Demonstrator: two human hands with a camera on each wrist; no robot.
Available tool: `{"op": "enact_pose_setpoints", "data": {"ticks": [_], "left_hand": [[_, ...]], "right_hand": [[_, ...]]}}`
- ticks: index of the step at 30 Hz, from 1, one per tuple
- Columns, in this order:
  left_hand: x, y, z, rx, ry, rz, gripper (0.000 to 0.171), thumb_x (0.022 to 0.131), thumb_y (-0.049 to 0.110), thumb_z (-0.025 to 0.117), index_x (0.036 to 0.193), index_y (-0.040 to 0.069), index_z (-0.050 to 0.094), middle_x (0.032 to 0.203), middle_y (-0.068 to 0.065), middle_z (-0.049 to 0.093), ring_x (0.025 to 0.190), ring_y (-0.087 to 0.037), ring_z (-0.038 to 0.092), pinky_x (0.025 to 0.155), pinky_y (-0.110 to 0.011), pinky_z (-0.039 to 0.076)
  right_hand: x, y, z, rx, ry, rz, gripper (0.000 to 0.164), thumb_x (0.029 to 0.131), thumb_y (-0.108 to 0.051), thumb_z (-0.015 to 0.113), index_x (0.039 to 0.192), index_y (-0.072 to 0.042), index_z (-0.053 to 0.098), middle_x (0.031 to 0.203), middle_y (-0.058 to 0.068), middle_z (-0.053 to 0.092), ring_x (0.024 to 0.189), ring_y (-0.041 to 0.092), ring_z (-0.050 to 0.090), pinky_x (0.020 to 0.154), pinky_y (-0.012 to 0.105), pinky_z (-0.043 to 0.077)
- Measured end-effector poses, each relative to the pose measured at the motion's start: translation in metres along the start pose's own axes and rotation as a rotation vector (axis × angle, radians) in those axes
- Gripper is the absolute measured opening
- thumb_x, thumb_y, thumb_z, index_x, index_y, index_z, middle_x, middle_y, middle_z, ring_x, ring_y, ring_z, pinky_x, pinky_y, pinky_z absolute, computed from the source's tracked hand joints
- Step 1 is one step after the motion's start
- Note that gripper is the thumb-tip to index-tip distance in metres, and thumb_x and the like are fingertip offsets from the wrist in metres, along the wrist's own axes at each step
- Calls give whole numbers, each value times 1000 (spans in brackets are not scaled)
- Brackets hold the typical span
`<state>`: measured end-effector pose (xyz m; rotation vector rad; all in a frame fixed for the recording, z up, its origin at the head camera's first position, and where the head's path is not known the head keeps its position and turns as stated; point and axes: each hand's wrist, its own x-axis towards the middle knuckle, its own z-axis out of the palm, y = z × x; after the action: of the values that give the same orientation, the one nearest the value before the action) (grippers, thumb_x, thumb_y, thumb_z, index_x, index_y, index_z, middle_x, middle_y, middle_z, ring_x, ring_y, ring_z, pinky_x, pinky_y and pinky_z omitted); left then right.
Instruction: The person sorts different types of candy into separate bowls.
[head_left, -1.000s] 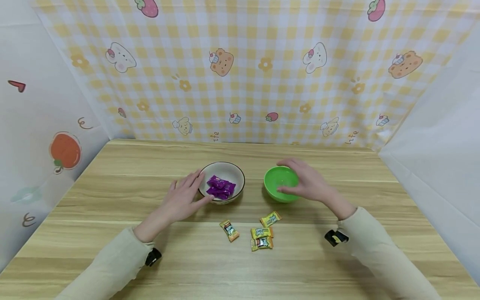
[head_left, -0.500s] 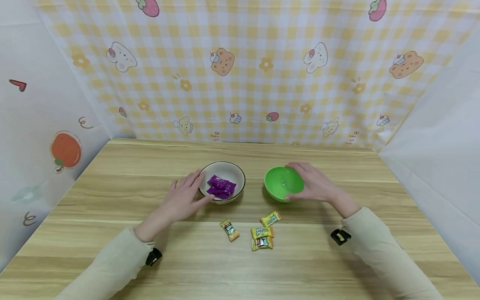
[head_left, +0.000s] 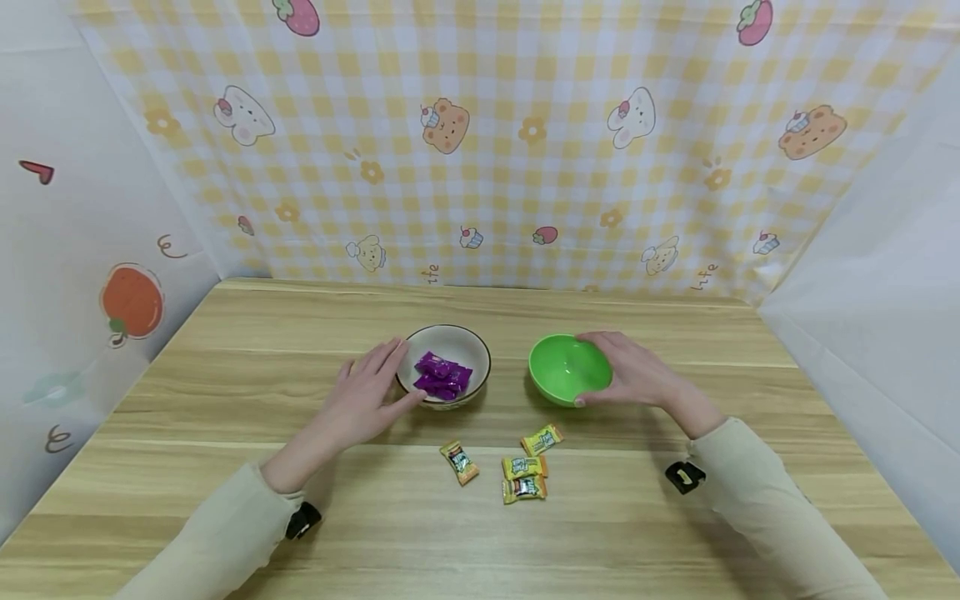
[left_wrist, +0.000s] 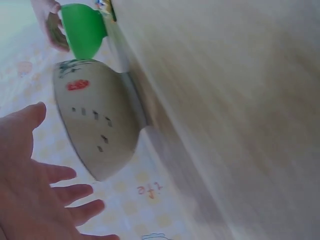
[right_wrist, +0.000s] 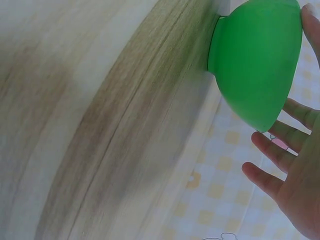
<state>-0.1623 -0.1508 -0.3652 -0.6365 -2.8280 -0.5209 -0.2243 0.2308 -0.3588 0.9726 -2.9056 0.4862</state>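
Observation:
My left hand point(head_left: 363, 398) lies at the left rim of a white bowl point(head_left: 474, 362) with a dark edge, which holds several purple-wrapped candies point(head_left: 444, 377). In the left wrist view its fingers are spread and apart from the bowl's painted outer wall point(left_wrist: 97, 122). My right hand point(head_left: 633, 372) reaches around the right side of a green bowl point(head_left: 564, 371), which has nothing inside. Its thumb is at the front rim and its fingers at the back rim. The right wrist view has these fingers point(right_wrist: 272, 145) loosely extended, partly behind the green bowl's edge.
Several yellow-wrapped candies lie in front of the bowls: one candy point(head_left: 459, 462) by itself, another candy point(head_left: 542, 439) below the green bowl, and a close pair point(head_left: 524, 477). Both bowls stand on a wooden table point(head_left: 300, 325) before a checked curtain point(head_left: 495, 183).
My right hand has drawn back to the right, from over the green bowl's opening to its right rim, uncovering more of the inside. The left hand and both bowls stay about where they were.

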Motion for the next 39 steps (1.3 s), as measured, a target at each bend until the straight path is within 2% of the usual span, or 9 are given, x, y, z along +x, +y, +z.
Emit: {"op": "enact_pose_setpoints", "data": {"ticks": [6,9,10,12,16,19,22,29,39], "left_hand": [[-4,12,-12,-56,236,142,59,78,38,63,124,4,48,117,-12,51,106,-27,45,87,-47,34],[-9,22,-18,-141,247,181,44,77,33,66,111,7,58,99,-4,60,88,-17,54,75,-36,44],[-10,26,-20,-188,217,187,40,76,31,67,107,7,60,94,-2,61,84,-14,55,71,-33,45],[-14,33,-22,-300,107,170,34,77,30,68,101,8,61,87,3,61,77,-9,55,66,-27,47],[-19,40,-23,-522,-182,76,33,79,33,65,101,8,60,85,7,59,75,-7,55,66,-23,47],[-22,41,-17,-589,-311,39,35,81,33,63,103,6,59,87,5,59,77,-9,55,67,-24,47],[-24,39,-8,-594,-353,42,37,81,30,64,105,2,58,89,-1,60,78,-13,56,66,-25,47],[-25,36,15,-453,-315,82,42,77,32,67,107,3,57,100,-3,59,90,-18,55,78,-33,44],[-19,44,26,-284,-322,153,47,75,31,68,113,6,56,109,-4,54,99,-20,50,85,-40,39]], "right_hand": [[1,1,1,3,-4,-4,96,59,-68,64,129,-9,39,124,14,44,111,28,41,83,47,40],[1,1,1,7,-3,-6,95,59,-68,64,129,-9,39,124,14,44,111,28,41,83,47,40],[1,2,1,8,-3,-7,95,59,-68,64,129,-9,39,124,14,44,111,28,41,83,47,40],[0,2,2,10,-2,-8,95,59,-68,64,129,-9,39,124,14,45,111,27,41,83,47,40],[0,2,2,7,-1,-11,95,59,-68,64,129,-9,39,123,13,45,111,27,42,83,46,40],[0,2,2,0,-1,-13,94,59,-67,64,129,-9,39,123,13,45,111,27,42,82,46,40],[0,2,2,-3,-3,-14,94,60,-67,63,129,-9,38,124,13,45,111,27,42,82,47,40],[0,2,2,8,-1,-18,93,60,-67,64,129,-9,39,124,13,45,110,27,42,82,46,40],[1,3,3,16,-1,-20,93,60,-66,64,129,-9,38,123,13,45,110,27,42,82,46,41]]}}
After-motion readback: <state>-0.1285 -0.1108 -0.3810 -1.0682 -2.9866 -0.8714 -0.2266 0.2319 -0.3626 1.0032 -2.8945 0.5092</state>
